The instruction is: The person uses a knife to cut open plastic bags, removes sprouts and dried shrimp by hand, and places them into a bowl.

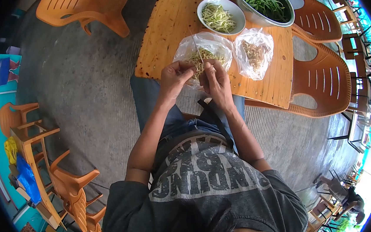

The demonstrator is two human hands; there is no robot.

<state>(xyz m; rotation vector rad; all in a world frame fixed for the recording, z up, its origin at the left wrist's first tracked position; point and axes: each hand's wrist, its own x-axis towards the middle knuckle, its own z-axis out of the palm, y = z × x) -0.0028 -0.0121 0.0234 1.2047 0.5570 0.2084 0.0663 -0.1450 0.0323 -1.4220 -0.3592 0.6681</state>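
Both hands are over an open clear plastic bag (221, 43) of bean sprouts (206, 54), at the near edge of the wooden table. My left hand (175, 79) is closed in a pinch; whatever sits between its fingertips is too small to make out. My right hand (215, 79) is closed around a thin knife (196, 45), its narrow blade pointing up and away over the bag. Right of the bag lies a second clear plastic bag (267, 44) with brownish scraps. Behind them stands a white bowl (205, 25) holding pale bean sprouts.
A metal basin (289, 18) of green leafy vegetables stands at the table's (164, 35) far right. Orange plastic chairs (322, 81) line the right side; another chair (81, 10) is at upper left. More chairs and a small wooden table (32, 134) are at left. A person (342, 195) bends at lower right.
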